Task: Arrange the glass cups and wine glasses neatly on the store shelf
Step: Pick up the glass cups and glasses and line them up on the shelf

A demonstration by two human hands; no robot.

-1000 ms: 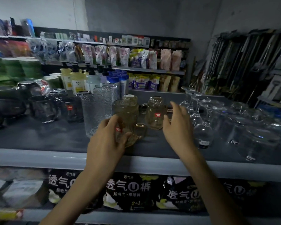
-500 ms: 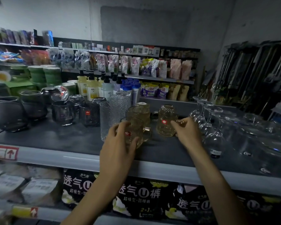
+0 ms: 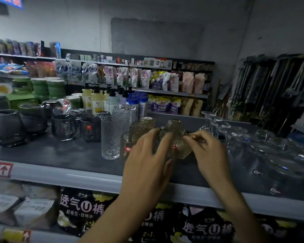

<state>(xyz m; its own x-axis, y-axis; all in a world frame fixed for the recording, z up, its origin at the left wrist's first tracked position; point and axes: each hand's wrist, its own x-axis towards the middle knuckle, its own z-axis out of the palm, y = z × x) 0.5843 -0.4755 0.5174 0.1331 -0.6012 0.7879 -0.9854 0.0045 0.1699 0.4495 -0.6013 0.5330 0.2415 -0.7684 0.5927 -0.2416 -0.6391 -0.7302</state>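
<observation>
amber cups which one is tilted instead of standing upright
The amber mug held between the left hand and right hand: it is tilted, while the other amber cups to its left stand upright on the shelf.

On the shelf [image 3: 60, 155], dark cups [image 3: 64, 128] stand left, tumblers [image 3: 111, 137] beside them, the mug [image 3: 175, 137] centre front, wine glasses [image 3: 216, 127] right; pump bottles [image 3: 96, 100] stand behind.

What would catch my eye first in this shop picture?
In the middle, the left hand and right hand hold a tilted amber mug above the dark shelf. To their left stand a tall dimpled glass and smoky dark cups; upside-down wine glasses crowd the right.
</observation>
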